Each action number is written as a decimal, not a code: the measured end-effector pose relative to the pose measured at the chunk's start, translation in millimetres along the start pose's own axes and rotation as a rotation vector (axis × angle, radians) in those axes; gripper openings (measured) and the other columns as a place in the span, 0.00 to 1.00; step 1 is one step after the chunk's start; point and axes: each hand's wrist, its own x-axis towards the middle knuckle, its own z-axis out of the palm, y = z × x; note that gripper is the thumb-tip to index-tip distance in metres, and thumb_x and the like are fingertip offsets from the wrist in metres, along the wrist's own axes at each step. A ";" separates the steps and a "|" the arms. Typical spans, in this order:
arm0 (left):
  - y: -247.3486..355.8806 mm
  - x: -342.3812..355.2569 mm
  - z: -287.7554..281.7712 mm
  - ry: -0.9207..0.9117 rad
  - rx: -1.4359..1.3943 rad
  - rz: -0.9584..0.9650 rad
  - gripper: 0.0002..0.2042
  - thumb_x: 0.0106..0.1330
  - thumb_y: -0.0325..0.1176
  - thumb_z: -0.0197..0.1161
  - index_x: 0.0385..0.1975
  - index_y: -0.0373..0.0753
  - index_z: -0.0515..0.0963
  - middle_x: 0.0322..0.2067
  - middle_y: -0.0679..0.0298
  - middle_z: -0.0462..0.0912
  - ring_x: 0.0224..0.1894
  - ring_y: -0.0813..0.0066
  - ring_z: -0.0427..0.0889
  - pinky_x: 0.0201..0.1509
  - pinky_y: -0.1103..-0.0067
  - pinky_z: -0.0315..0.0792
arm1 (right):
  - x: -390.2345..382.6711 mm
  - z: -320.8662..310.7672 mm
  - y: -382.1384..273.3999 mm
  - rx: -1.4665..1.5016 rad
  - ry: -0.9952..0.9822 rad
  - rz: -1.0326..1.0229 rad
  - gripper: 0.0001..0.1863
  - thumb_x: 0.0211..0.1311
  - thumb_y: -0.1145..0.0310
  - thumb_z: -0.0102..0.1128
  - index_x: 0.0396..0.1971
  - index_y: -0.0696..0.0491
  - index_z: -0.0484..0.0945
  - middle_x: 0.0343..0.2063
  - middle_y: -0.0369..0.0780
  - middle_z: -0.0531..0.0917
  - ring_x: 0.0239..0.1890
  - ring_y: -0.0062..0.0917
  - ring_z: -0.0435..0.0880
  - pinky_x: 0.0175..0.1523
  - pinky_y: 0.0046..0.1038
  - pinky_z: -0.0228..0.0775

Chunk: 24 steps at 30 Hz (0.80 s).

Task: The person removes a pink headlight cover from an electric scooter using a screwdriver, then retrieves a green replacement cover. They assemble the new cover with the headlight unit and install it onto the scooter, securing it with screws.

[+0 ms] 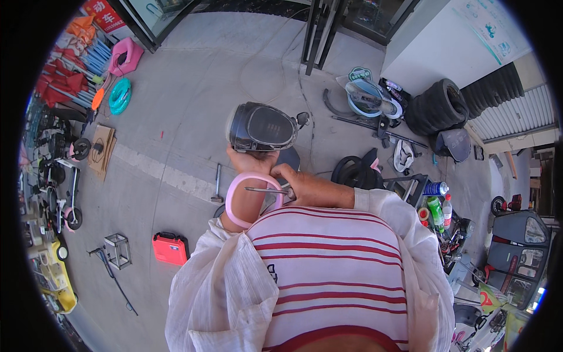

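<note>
A dark, glossy scooter instrument display (264,127) with a rounded housing and a small round black piece at its right sits in front of me. My left hand (253,158) is closed on it from below. A pink ring-shaped trim piece (230,205) encircles my left forearm. Just right of it my right hand (291,179) is curled round a screwdriver (265,190), whose metal shaft points left across the ring. The fingers of my right hand lie close beside my left wrist; whether they touch it I cannot tell.
A hammer (217,183) and a red case (170,249) lie on the floor at left. Stacked tyres (440,105) and a basin (369,97) stand far right. Bottles (436,212) stand near my right elbow. Parked scooters (69,196) line the left side.
</note>
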 end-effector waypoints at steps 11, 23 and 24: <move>16.4 -6.5 10.0 -0.126 -0.015 -0.025 0.28 0.63 0.56 0.44 0.52 0.42 0.76 0.50 0.57 0.79 0.53 0.57 0.77 0.56 0.56 0.73 | 8.2 5.4 -23.5 0.071 0.118 -0.007 0.28 0.54 0.65 0.70 0.52 0.53 0.67 0.46 0.47 0.79 0.50 0.42 0.80 0.51 0.34 0.72; 42.7 -13.7 5.5 -0.526 0.461 0.184 0.37 0.71 0.64 0.37 0.60 0.32 0.67 0.57 0.48 0.73 0.59 0.56 0.75 0.62 0.63 0.71 | 0.3 -38.1 -27.6 0.389 0.734 -0.008 0.21 0.59 0.78 0.62 0.52 0.56 0.69 0.41 0.36 0.80 0.23 0.10 0.73 0.26 0.16 0.67; 40.8 -11.2 1.8 -0.568 0.468 0.200 0.36 0.72 0.63 0.35 0.61 0.34 0.66 0.58 0.50 0.73 0.59 0.57 0.74 0.63 0.64 0.70 | 0.5 -38.7 -31.0 0.393 0.739 -0.010 0.21 0.60 0.77 0.62 0.52 0.56 0.69 0.40 0.36 0.79 0.23 0.10 0.74 0.27 0.16 0.67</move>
